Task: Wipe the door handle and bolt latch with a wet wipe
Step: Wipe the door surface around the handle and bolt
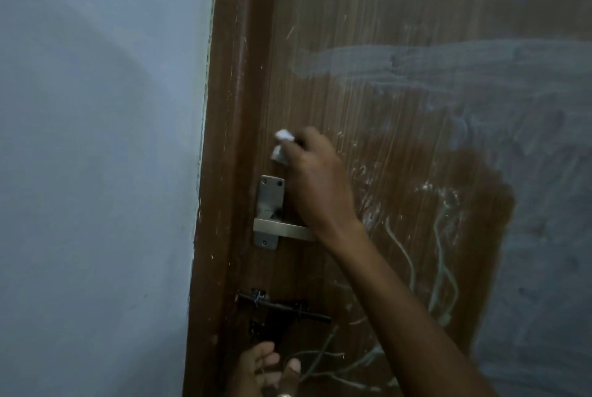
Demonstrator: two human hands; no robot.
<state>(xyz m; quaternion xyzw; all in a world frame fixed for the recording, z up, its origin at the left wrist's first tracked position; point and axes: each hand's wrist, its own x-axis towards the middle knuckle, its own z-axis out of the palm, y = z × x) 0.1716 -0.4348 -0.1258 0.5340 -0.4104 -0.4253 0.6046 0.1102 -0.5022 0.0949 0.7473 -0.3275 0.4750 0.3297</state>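
A silver door handle [272, 223] with its back plate is fixed near the left edge of a brown wooden door [368, 28]. Below it sits a black bolt latch [282, 307]. My right hand [320, 185] is closed around a crumpled white wet wipe [282, 146], held against the door just above the handle plate; the wrist covers the right end of the lever. My left hand [266, 367] is at the bottom of the view, under the latch, fingers spread and holding nothing.
A pale blue-grey wall [96, 172] fills the left side. The brown door frame [224, 140] runs down between wall and door. The door surface carries white chalky smears and scribbles to the right of the handle.
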